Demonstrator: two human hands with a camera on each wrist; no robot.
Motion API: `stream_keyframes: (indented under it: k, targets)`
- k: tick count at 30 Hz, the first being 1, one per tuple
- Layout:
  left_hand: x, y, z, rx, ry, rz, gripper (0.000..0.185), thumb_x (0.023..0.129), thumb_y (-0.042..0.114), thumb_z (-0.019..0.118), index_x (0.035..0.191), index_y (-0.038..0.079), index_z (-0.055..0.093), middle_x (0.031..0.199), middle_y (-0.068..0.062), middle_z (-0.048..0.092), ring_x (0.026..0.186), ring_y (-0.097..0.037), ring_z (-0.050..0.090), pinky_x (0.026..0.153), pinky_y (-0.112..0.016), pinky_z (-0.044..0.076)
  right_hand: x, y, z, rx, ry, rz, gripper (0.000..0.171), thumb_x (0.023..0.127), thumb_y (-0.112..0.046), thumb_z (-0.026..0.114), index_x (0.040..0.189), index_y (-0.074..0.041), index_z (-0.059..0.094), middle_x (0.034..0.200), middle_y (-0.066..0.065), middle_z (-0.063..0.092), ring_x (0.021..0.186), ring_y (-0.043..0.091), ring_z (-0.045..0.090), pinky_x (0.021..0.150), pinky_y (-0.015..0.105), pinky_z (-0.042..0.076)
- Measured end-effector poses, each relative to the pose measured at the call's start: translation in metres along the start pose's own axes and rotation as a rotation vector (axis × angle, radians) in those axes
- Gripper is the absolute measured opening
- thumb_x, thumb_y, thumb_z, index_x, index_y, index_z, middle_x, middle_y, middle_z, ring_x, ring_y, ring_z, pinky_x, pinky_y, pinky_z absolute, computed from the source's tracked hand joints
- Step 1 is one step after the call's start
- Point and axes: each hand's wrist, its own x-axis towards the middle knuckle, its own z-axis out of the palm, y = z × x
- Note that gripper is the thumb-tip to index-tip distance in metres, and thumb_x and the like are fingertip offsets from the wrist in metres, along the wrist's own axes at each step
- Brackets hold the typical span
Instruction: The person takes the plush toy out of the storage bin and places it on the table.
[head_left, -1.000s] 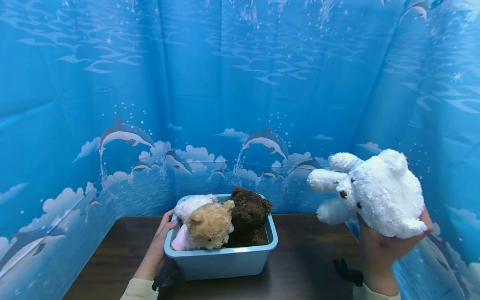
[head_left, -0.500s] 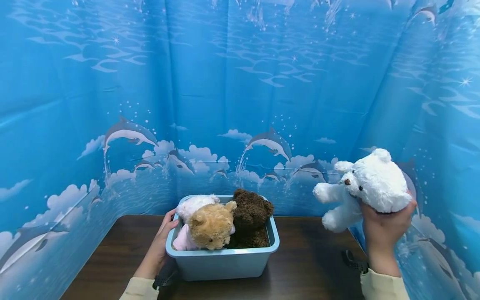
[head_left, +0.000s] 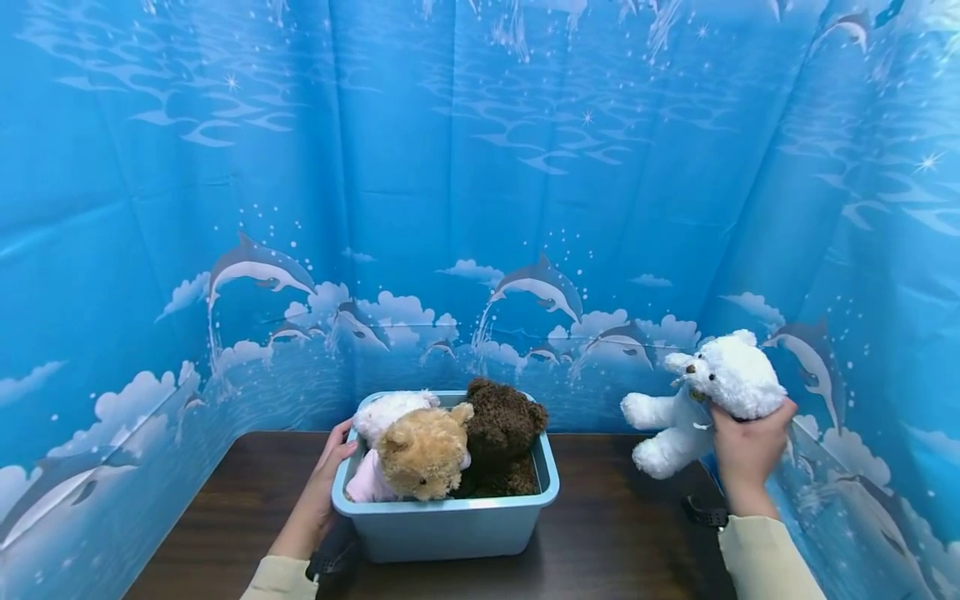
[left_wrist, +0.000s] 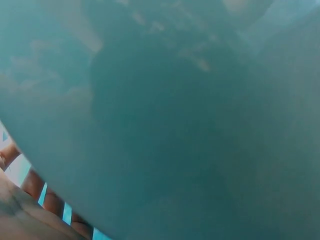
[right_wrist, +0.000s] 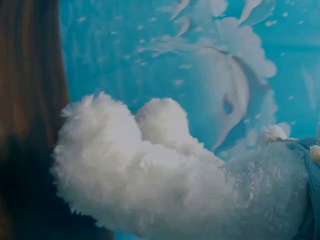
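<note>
My right hand (head_left: 752, 450) grips a white teddy bear (head_left: 738, 375) by the back of its neck, raised above the table's right end. The bear tilts with its face and legs to the left. In the right wrist view the white plush (right_wrist: 165, 180) fills the lower half, with a blue knitted piece (right_wrist: 312, 185) at its right edge. At the left rim of a light blue plastic bin (head_left: 450, 529), my left hand (head_left: 326, 471) holds on with the thumb at the rim. The left wrist view shows fingers (left_wrist: 52, 202) curling past the bin's edge.
Inside the bin lie a tan teddy bear (head_left: 423, 450), a dark brown teddy bear (head_left: 502, 417) and a white plush (head_left: 390, 412) partly covered by the tan one. The bin stands on a dark wood table (head_left: 607, 533). A dolphin-print curtain (head_left: 450, 208) encloses the far side and both sides.
The white teddy bear in my right hand has come down and a little left, and has turned so its legs show more. My left hand and the bin stay in place.
</note>
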Motion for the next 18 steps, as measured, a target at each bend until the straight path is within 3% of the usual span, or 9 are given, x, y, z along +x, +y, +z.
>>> stream_keyframes:
  k: [7, 18]
  targets:
    - [0.002, 0.001, -0.002, -0.003, 0.005, -0.002, 0.068, 0.111, 0.052, 0.044, 0.170, 0.028, 0.020, 0.180, -0.012, 0.018, 0.164, -0.041, 0.017, 0.129, -0.072, 0.019, -0.007, 0.030, 0.005, 0.031, -0.038, 0.113, 0.088, 0.090, -0.025, 0.089, 0.160, -0.023, 0.036, 0.157, 0.017, 0.055, 0.142, 0.038, 0.055, 0.117, 0.061, 0.045]
    - [0.001, -0.001, 0.003, -0.025, 0.003, -0.006, 0.069, 0.111, 0.050, 0.044, 0.170, 0.025, 0.019, 0.180, -0.014, 0.016, 0.164, -0.042, 0.015, 0.129, -0.071, 0.017, -0.013, 0.059, -0.004, 0.026, -0.088, 0.286, 0.098, 0.096, -0.037, 0.082, 0.169, -0.022, 0.018, 0.172, 0.020, 0.037, 0.158, 0.043, 0.039, 0.129, 0.063, 0.032]
